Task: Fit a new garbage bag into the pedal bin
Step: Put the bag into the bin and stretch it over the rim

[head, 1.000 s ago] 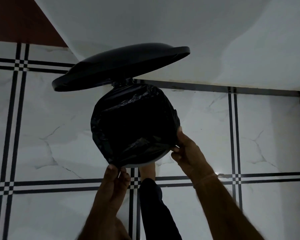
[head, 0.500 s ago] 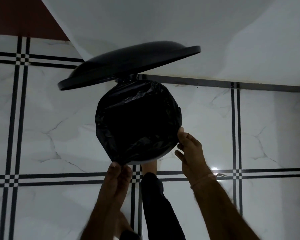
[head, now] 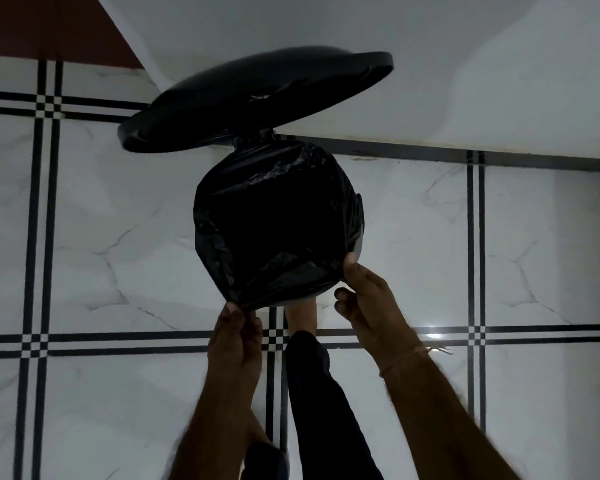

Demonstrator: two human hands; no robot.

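Seen from above, the pedal bin (head: 358, 242) stands on the tiled floor with its dark round lid (head: 257, 102) raised at the back. A black garbage bag (head: 274, 220) is stretched over the bin's mouth and covers nearly all of the rim. My left hand (head: 236, 337) pinches the bag's edge at the near left of the rim. My right hand (head: 364, 296) grips the bag's edge at the near right, thumb against the rim. My foot (head: 300, 315), below a dark trouser leg, is at the bin's near base where the pedal is hidden.
White marble-look floor tiles (head: 118, 237) with black grid lines surround the bin. A white wall (head: 430, 64) rises just behind the bin, with a dark skirting strip (head: 430, 154) at its base. A dark red surface (head: 32, 26) is at the far left corner.
My right hand has slid lower along the near right of the rim. The bag now covers more of the near edge. My left hand keeps its pinch.
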